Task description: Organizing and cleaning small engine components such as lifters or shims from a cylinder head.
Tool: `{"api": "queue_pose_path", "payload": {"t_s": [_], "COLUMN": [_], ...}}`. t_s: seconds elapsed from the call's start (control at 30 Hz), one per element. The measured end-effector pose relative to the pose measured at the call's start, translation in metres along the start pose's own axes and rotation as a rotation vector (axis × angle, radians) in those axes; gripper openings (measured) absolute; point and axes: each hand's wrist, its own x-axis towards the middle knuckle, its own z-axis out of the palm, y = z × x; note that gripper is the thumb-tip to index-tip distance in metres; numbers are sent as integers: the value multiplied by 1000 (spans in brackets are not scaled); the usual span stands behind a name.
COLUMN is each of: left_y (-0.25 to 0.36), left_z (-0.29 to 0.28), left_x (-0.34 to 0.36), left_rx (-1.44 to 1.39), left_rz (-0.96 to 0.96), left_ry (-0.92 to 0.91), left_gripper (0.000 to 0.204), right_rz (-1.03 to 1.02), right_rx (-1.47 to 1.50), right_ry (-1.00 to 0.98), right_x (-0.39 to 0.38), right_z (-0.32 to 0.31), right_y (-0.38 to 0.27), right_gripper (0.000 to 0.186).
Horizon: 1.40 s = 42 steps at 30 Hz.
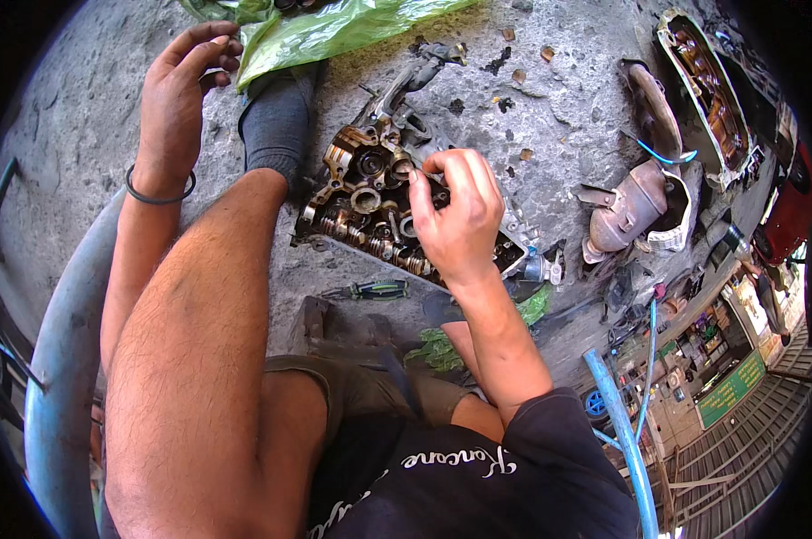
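Note:
An oily cylinder head (361, 238) lies on the concrete in front of me, its round bores and camshaft lobes showing. My right hand (464, 216) is over it, thumb and forefinger pinched at the rim of a small round metal valve lifter (400, 168). Other fingers of that hand curl inward and hide part of the cylinder head. Up at the left, my left hand (188, 76) has its fingers curled together beside the edge of a green plastic bag (325, 40). Whatever those fingers may hold is hidden.
Pliers (379, 289) with green-and-black handles lie nearer my body. On the right are a rusty exhaust part (626, 211) and an oily valve cover (707, 99). My socked foot (278, 121) is left of the cylinder head. Blue pipes (621, 431) stand at both sides.

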Motion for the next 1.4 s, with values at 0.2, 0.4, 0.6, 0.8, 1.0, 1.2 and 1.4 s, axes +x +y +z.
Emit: {"api": "queue_pose_path", "payload": {"t_s": [0.2,0.4,0.6,0.8,1.0,1.2,1.4], "left_y": [3,6,8,8,11,15,5], "left_z": [4,10,9,-4,6,-6,8], "left_x": [2,1,1,-2,-1,-2,-2], "left_rx": [3,-37,-66,-72,-87,-55,-94], "left_rz": [35,-5,-7,-14,-19,-11,-27], "left_ry": [37,35,42,49,80,49,25], "left_gripper": [24,22,21,21,19,21,23], "right_rz": [-285,-318,-548,-630,-413,-326,-567], "right_rx": [-335,-366,-242,-438,-530,-646,-268], "right_ry": [47,108,237,255,-58,-213,241], "right_x": [-2,3,41,196,306,299,248], "right_z": [12,19,1,8,59,51,-1], "right_y": [-2,-2,-5,-14,-14,-37,9], "right_gripper": [28,26,18,23,28,28,25]}}
